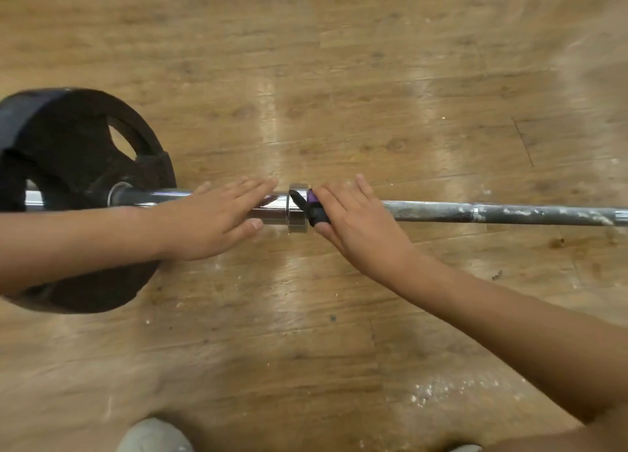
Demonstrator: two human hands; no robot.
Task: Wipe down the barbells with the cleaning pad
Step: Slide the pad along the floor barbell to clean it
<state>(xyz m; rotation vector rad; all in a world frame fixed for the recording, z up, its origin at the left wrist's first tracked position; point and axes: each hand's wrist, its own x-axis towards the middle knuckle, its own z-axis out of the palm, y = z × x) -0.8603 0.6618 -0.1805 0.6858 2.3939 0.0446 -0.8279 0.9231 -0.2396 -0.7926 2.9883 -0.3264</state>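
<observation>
A glossy wood-grain plank floor (306, 60) fills the view, streaked with pale reflections and dotted with white dust specks (424, 394) at the near right.

The right hand (360, 227) lies over the barbell (492, 213) with its fingers fairly straight and close together. It pinches the cleaning pad (314, 210) against the bar, fingers on the far side and thumb (322, 226) on the near side. The pad is a small, soft-looking piece, dark with a purple patch, folded round the bar right at the fingertips. It touches the right face of a thick chrome collar (296, 213).

Just left of that collar, the left hand (217, 220) rests flat on the smooth, shiny chrome sleeve (153, 196), fingers straight and slightly spread, thumb alongside. It grips nothing. Both forearms are bare.

To the right of the right hand, the thinner shaft runs off to the frame edge. It is dull grey metal, rough-looking and blotched with white residue. To the left, the sleeve passes through a round black weight plate (68, 152) with a matte, scuffed surface and a cut-out grip hole. The plate stands on edge on the floor at the far left of the view.

At the near edge, the toe of a grey shoe (153, 434) shows.
</observation>
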